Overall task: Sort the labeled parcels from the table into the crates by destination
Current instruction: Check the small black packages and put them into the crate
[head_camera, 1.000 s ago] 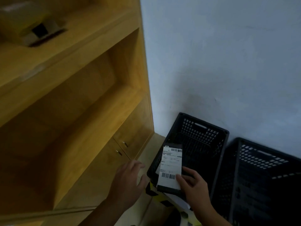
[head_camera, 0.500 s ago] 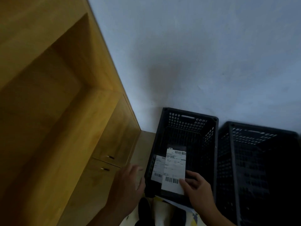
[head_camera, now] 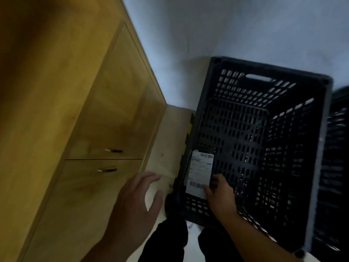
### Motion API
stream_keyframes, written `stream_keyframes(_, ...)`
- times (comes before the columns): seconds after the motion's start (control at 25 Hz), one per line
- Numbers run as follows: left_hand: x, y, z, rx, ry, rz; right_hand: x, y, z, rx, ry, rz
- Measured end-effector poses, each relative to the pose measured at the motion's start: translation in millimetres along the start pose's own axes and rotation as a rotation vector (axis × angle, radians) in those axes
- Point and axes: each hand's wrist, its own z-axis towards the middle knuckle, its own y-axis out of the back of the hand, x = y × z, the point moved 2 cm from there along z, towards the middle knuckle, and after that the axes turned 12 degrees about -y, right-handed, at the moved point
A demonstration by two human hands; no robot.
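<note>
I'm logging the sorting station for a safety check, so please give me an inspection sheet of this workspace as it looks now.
Surface: pale floor between cabinet and crate; no table in view.
Job's things: flat dark parcel with a white barcoded label, held low inside the black perforated plastic crate; a second black crate stands at its right, contents too dark to tell.
Clutter: nothing seen.
Hands: right hand grips the parcel's lower edge inside the crate; left hand is open, fingers spread, holding nothing, beside the crate.
Cables: nothing seen.
Surroundings: yellow wooden cabinet with two handled doors at left; pale blue-grey wall behind; yellow-black striped marking along the crate's left side.
</note>
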Motion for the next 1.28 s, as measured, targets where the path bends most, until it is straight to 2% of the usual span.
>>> stream_keyframes(0.12,9,-1,-2,0.009,0.036,-0.021,-3,-9,8,0.007,-0.007,-0.132)
stream_keyframes(0.32,17,-5,-10,0.017,0.069,-0.029,4,-14,12,-0.005,-0.055,-0.166)
stream_keyframes(0.52,14,-16,-20,0.040,0.080,-0.048,17,-9,25,-0.054,-0.120,-0.068)
stream_keyframes(0.68,14,-21,-24,0.044,0.078,-0.040,18,-11,31,0.022,-0.083,-0.176)
stream_keyframes(0.8,8,-14,-31,0.048,0.064,-0.029,15,-5,22,0.054,-0.065,-0.240)
stream_keyframes(0.96,-21,14,-42,0.048,0.022,0.000,15,35,-25,-0.008,-0.069,-0.238)
stream_keyframes(1.04,-48,32,-46,0.051,-0.027,0.026,18,68,-64,-0.068,0.009,-0.274)
stream_keyframes(1.28,-160,84,-53,0.001,-0.260,0.070,49,185,-210,-0.311,0.401,-0.281)
